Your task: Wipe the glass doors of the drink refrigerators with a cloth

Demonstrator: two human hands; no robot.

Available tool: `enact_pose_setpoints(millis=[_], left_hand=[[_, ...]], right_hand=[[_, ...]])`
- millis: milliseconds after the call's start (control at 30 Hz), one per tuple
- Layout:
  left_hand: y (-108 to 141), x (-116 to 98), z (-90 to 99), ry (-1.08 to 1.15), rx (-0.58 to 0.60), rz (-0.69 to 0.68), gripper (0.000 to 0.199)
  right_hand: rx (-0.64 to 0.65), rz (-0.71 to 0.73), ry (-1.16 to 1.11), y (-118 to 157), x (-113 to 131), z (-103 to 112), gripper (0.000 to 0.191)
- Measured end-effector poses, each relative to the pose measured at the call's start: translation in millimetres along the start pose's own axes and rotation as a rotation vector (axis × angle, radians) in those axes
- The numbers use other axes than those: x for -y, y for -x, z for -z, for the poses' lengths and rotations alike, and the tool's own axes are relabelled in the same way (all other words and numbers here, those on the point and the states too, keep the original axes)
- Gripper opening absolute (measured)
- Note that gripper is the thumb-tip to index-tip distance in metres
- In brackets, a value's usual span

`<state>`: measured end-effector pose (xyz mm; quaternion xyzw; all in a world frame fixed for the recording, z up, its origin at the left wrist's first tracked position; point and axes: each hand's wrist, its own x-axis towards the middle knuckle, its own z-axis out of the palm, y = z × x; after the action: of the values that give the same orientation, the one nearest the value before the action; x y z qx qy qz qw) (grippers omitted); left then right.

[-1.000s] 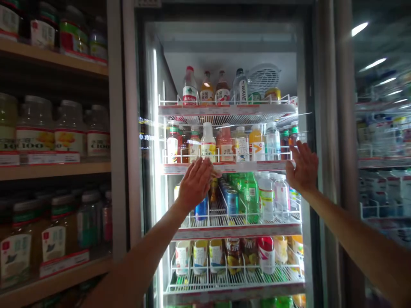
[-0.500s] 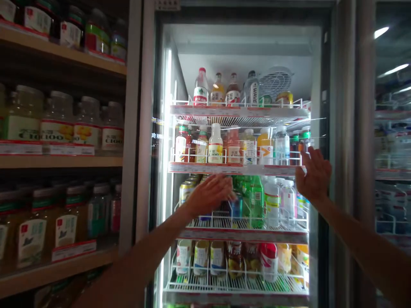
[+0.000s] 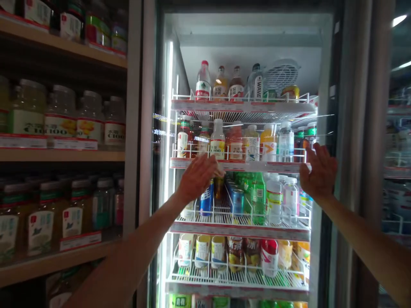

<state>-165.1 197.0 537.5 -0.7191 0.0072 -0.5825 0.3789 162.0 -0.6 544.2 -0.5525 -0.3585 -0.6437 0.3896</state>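
Observation:
My left hand (image 3: 197, 177) is stretched out at the glass door of a lit drinks cooler, its fingers close together over a small pale cloth (image 3: 220, 170); only the cloth's edge shows past the fingers. My right hand (image 3: 317, 171) lies with spread fingers near the door's right side and holds nothing. Behind the glass stand a white-capped bottle (image 3: 217, 139), a blue can (image 3: 237, 201) and a green bottle (image 3: 258, 199) on wire shelves.
A wooden shelf (image 3: 64, 155) with rows of bottles runs along the left. Between it and the cooler stands a grey metal post (image 3: 135, 107). Another glass-fronted cooler (image 3: 398, 171) is at the right edge.
My left hand has moved left and a little up across the glass with the cloth. My right hand stays at the door's right side. The view has shifted slightly.

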Motion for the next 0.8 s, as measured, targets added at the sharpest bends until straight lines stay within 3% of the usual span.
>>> enact_pose_setpoints(millis=[100,167,200,267,333,400,467,567,633,700,800], left_hand=[[-3.2,38.2,8.9,-0.077,-0.196,0.342,0.046],[-0.7,36.9,9.1,-0.101,-0.242,0.429,0.047],[3.0,26.3,7.4,-0.093,-0.218,0.395,0.047],[13.6,-6.1,2.2,-0.045,-0.096,0.19,0.046],[23.9,-34.1,-1.8,0.029,0.049,-0.157,0.043],[27.6,-39.0,-1.0,0.054,0.134,-0.325,0.039],[22.6,-18.5,4.7,0.015,0.111,-0.191,0.037],[9.3,22.7,13.6,-0.08,-0.102,0.231,0.039],[7.7,28.5,14.2,-0.101,-0.194,0.344,0.042],[15.6,12.0,10.8,-0.074,-0.151,0.242,0.043],[35.0,-18.9,6.3,0.017,0.055,-0.152,0.04]], right_hand=[[0.005,0.004,-0.003,-0.3,1.6,1.3,0.056],[0.006,0.01,-0.01,-0.5,1.8,1.7,0.055],[0.002,0.012,-0.013,-0.5,1.6,1.6,0.056],[-0.007,0.016,-0.012,-0.4,0.7,1.0,0.056],[-0.022,0.02,-0.002,-0.1,-0.7,-0.2,0.057],[-0.031,0.025,0.01,0.1,-2.0,-1.5,0.057],[-0.045,0.029,0.022,0.4,-2.9,-2.8,0.057],[-0.055,0.034,0.034,0.7,-3.1,-3.5,0.056],[-0.047,0.026,0.038,0.5,-2.4,-2.7,0.057],[-0.019,0.007,0.038,-0.4,-0.7,-0.5,0.057],[0.041,-0.027,0.038,-2.4,2.3,3.7,0.057]])
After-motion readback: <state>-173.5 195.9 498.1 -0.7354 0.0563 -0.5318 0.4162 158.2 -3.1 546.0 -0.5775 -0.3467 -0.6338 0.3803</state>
